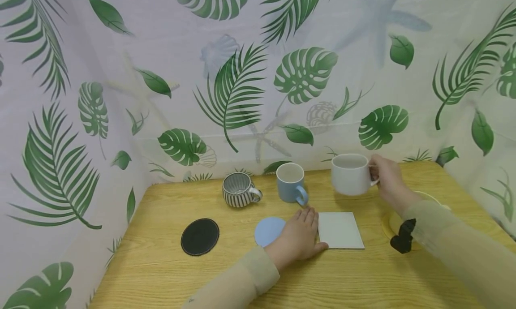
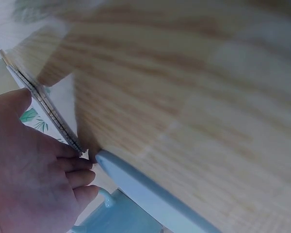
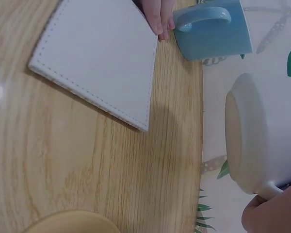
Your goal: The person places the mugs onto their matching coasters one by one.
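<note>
My right hand (image 1: 389, 183) grips the handle of a white mug (image 1: 350, 177). Its underside shows in the right wrist view, raised off the table. A white square coaster (image 1: 340, 230) with a stitched border lies on the table in front of that mug. Along its left edge rests my left hand (image 1: 300, 235), fingers extended and thumb by the near corner. Just beyond those fingertips stands a blue mug (image 1: 288, 191). Part of a round blue coaster (image 1: 267, 230) is hidden under the left wrist.
A striped cup (image 1: 238, 196) stands at the back left, with a round black coaster (image 1: 200, 237) nearer the front. Mostly behind the right forearm is a yellow vessel (image 3: 75, 223). Leaf-patterned cloth (image 1: 242, 156) encloses the wooden table (image 1: 161, 277).
</note>
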`<state>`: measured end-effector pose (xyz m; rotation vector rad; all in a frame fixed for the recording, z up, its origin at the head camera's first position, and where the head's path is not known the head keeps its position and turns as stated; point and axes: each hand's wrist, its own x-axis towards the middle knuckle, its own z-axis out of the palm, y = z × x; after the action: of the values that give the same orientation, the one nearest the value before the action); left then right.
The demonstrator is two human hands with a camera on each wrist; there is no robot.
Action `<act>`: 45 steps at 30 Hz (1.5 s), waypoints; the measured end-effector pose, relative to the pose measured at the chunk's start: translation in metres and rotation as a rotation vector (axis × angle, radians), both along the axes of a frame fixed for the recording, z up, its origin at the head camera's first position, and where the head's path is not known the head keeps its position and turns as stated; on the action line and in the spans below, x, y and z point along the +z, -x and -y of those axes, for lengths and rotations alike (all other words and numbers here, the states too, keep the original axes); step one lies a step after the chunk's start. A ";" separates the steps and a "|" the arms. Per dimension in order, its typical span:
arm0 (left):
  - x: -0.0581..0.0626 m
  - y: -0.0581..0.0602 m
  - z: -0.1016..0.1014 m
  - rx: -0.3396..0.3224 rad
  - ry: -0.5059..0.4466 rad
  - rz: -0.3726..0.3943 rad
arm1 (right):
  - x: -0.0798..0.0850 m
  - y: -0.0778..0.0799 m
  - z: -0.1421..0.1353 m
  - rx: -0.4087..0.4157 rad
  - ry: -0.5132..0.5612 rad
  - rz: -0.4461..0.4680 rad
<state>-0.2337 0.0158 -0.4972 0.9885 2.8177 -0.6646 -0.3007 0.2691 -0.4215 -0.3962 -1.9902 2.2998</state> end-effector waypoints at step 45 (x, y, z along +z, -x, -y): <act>-0.003 0.001 -0.001 0.010 0.007 0.008 | -0.035 -0.024 0.009 0.167 0.310 -0.070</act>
<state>-0.2344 0.0165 -0.4998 0.9729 2.8100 -0.6676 -0.2763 0.2601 -0.4561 -0.1678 -1.6953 2.6938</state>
